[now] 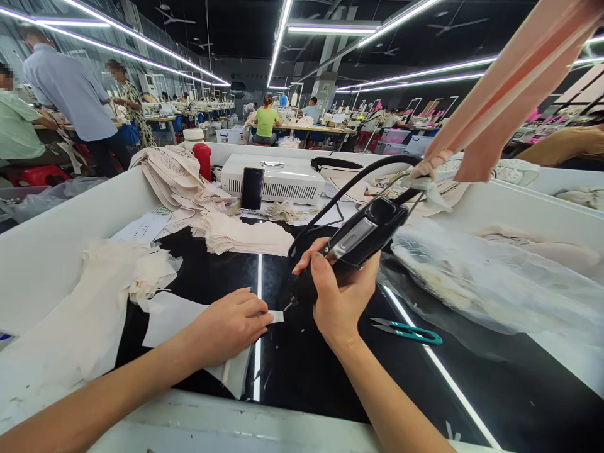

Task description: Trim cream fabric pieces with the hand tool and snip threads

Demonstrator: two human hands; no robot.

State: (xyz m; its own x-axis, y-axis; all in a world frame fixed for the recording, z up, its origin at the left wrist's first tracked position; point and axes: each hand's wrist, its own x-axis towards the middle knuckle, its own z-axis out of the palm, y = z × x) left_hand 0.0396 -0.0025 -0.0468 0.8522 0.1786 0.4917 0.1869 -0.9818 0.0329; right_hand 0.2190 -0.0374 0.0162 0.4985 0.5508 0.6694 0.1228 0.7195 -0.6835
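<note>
My right hand (343,296) is wrapped around a black corded hand tool (358,236) with a silver plate on its side. Its thin metal tip points down and left, close to the end of a small white strip (276,316). The fingers of my left hand (236,327) are pressed together on that strip, against the glossy black work surface (292,371). White fabric pieces (172,314) lie under and beside my left wrist. A pink cloth strip (509,94) is tied to the tool's upper end. Teal thread snips (408,331) lie to the right of my right hand.
Stacked cream fabric pieces (245,236) and a dark phone (252,189) stand ahead, before a white vented box (274,179). Clear plastic bags (481,270) cover the right side. More fabric (70,321) hangs over the left wall. People work at tables beyond.
</note>
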